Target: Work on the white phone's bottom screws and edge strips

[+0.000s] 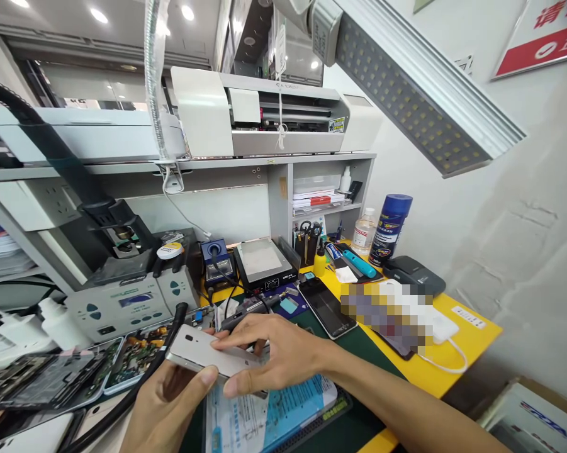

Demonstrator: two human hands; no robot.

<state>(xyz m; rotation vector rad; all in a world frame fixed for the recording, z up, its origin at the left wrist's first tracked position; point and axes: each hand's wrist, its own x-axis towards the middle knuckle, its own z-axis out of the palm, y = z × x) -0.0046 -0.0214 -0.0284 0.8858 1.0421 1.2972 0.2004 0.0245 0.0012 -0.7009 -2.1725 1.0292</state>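
Left hand (pixel 170 402) cradles silver phone (pixel 207 355) from below, thumb on edge. Right hand (pixel 274 355) fingers spread over phone, pinching sides. Blue spray can (pixel 391 229) label unreadable.

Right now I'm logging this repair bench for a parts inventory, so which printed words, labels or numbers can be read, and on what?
Red sign on the wall: white Chinese characters, cut off at the frame edge.
Blue spray can: label too small to read.
Sheet under the hands: print too blurred.
Station display: unreadable.
Box at lower right: lettering blurred.

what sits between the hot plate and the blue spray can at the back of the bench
In the head view, a black tool holder with scissors and a small yellow bottle lie between the hot plate and blue spray can.
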